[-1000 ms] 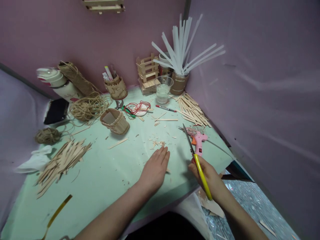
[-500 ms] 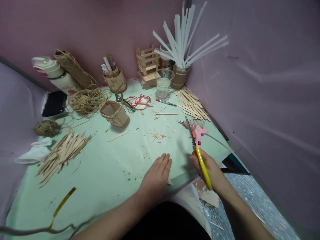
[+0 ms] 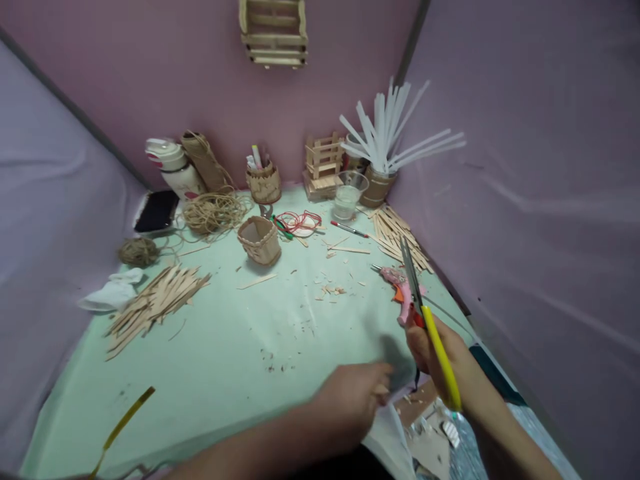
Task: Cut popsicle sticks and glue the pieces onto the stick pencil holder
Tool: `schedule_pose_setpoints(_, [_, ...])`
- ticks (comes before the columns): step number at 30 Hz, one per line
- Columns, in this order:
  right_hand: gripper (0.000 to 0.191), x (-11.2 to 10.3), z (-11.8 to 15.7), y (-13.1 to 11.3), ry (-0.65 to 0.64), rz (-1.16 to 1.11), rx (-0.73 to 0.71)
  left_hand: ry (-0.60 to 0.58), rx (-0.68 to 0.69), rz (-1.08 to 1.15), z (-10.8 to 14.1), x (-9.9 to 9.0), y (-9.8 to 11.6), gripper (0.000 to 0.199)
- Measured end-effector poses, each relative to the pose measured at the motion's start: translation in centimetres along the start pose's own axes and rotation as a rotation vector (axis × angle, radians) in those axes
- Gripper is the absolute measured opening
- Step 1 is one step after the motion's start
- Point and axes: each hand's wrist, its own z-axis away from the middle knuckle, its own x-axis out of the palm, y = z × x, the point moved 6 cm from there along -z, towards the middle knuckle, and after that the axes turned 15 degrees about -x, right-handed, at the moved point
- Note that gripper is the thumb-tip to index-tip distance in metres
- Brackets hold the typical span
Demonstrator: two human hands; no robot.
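Your left hand [image 3: 353, 400], low and just right of centre in the frame, is bare, its finger outlines softened by blur. Your left forearm [image 3: 265, 440] is bare too, all the way to the bottom edge. At lower right, your right hand [image 3: 440, 347] is ungloved, and your right forearm [image 3: 505, 413] is uncovered down to the frame's edge. At bottom centre you wear black clothing [image 3: 350, 465], showing as a plain dark patch, too dim to make out seams or fabric.

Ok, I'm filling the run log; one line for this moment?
left hand: blurred, at front of table; right hand: holding scissors; glue gun: on table
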Motion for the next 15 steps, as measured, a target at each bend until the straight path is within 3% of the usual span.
schedule_pose_setpoints(1, [0.04, 0.8, -0.5, 0.2, -0.016, -0.041, -0.003, 0.048, -0.073, 0.019, -0.1, -2.1, -0.5, 0.032])
schedule_pose_setpoints(5, [0.049, 5.8, -3.7, 0.5, -0.01, -0.411, 0.012, 0.445, -0.266, -0.022, 1.2, -11.9, -3.9, 0.027])
schedule_pose_setpoints(7, [0.051, 8.6, -5.7, 0.3, 0.019, -0.68, 0.074, 0.632, -0.401, -0.093, 2.8, -16.4, -6.9, 0.025])
schedule_pose_setpoints(9, [0.051, 10.3, -7.7, -0.1, 0.129, -0.84, 0.083, 0.796, -0.586, -0.21, 4.9, -20.5, -10.3, 0.028])
schedule_pose_setpoints(12, [0.05, 11.6, -10.2, -0.8, 0.25, -0.953, 0.043, 0.916, -0.805, -0.363, 7.9, -25.4, -14.7, 0.032])
schedule_pose_setpoints(15, [0.05, 12.1, -11.5, -1.1, 0.308, -1.002, 0.009, 1.016, -0.903, -0.531, 9.8, -28.2, -16.2, 0.042])
